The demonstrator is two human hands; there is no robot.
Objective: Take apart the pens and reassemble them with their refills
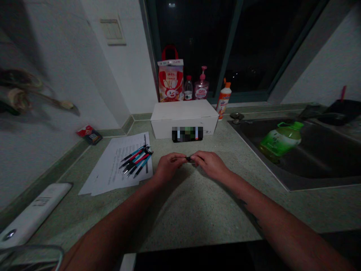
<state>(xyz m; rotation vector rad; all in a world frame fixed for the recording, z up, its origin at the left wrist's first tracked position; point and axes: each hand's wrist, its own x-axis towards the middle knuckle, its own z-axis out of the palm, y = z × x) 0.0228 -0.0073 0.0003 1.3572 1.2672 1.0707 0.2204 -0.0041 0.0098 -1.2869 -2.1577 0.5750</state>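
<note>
My left hand [170,165] and my right hand [209,162] meet over the middle of the counter, fingertips closed from both sides on a small black piece [188,159]. Its kind is too small to make out, and the fingers hide its ends. Just below it shows a thin pale sliver, which I cannot identify. To the left, several pens [137,160] with blue, red and black barrels lie in a loose pile on printed paper sheets [105,165]. Beyond my hands a phone [187,134] leans on its long side against a white box [183,113].
Right of my hands is a sink [318,158] holding a large green bottle [282,139]. Behind the box stand a red bag [170,81], a pink pump bottle [202,86] and an orange-capped bottle [223,99]. A white slab-like object [36,210] lies at the left.
</note>
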